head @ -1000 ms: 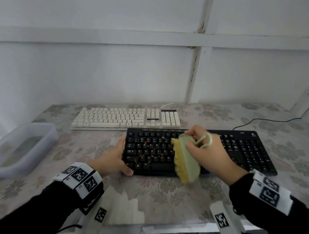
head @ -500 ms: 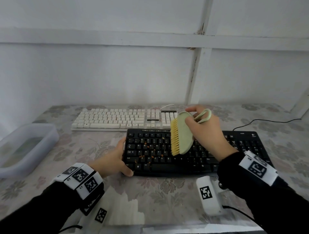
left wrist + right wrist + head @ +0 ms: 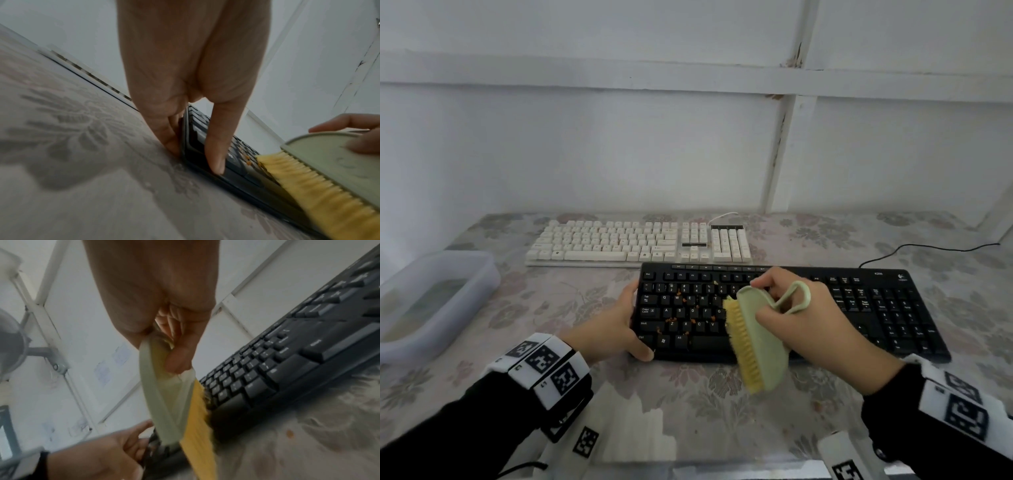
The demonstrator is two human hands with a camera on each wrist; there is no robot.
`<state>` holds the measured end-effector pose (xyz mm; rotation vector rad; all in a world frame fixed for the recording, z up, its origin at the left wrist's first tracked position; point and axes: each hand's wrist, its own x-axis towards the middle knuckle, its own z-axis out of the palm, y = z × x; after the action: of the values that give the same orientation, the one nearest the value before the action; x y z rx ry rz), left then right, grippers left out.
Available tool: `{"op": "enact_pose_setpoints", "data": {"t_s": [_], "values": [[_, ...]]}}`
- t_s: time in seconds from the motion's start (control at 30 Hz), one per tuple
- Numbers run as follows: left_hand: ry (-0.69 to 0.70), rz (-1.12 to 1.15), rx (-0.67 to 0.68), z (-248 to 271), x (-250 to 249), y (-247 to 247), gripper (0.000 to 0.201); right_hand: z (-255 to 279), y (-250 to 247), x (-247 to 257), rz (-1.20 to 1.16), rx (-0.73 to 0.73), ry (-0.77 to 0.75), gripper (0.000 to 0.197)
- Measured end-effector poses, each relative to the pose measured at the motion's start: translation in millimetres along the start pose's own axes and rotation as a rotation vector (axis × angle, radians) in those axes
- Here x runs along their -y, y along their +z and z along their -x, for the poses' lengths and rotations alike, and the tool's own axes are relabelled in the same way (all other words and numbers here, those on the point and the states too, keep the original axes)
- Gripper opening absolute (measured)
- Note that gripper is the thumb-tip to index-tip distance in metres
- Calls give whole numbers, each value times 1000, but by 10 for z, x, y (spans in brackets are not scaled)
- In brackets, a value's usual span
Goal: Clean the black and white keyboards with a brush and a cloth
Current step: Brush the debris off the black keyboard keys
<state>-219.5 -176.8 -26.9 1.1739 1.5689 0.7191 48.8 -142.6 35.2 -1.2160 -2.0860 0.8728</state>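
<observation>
Half the black keyboard hidden behind both hands' brush.

On the table, the black keyboard lies in front, the white keyboard just behind it, to the left. A tub stands at the table's left edge.

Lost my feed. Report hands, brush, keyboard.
Left hand grips black keyboard at its left end. Right hand holds brush, bristles on keys. Orange crumbs remain. Nothing blocking.
</observation>
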Motion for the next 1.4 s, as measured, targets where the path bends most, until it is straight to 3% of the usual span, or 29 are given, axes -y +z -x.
{"op": "enact_pose_setpoints", "data": {"t_s": [0.23, 0.4, 0.7, 0.9, 0.97, 1.13, 1.4], "values": [[-4, -10, 0, -16, 16, -9, 130, -420, -138, 131, -140, -248, 17, 17], [11, -3, 4, -21, 36, -14, 132, -472, -2, 114, -93, -184, 42, 15], [20, -3, -3, -23, 35, -5, 128, -51, 38, 54, -54, -21, 61, 6], [22, 8, 0, -22, 37, -5, 128, -398, -158, 211, -109, -309, -37, 10], [23, 4, 3, -36, 51, -11, 128, -489, -132, 227, -114, -344, -59, 10], [17, -3, 2, -69, 90, -30, 132, -513, 35, 122, -107, -250, 2, 13], [9, 6, 7, -77, 91, -18, 133, -42, 104, -30, -98, -72, 10, 6]]}}
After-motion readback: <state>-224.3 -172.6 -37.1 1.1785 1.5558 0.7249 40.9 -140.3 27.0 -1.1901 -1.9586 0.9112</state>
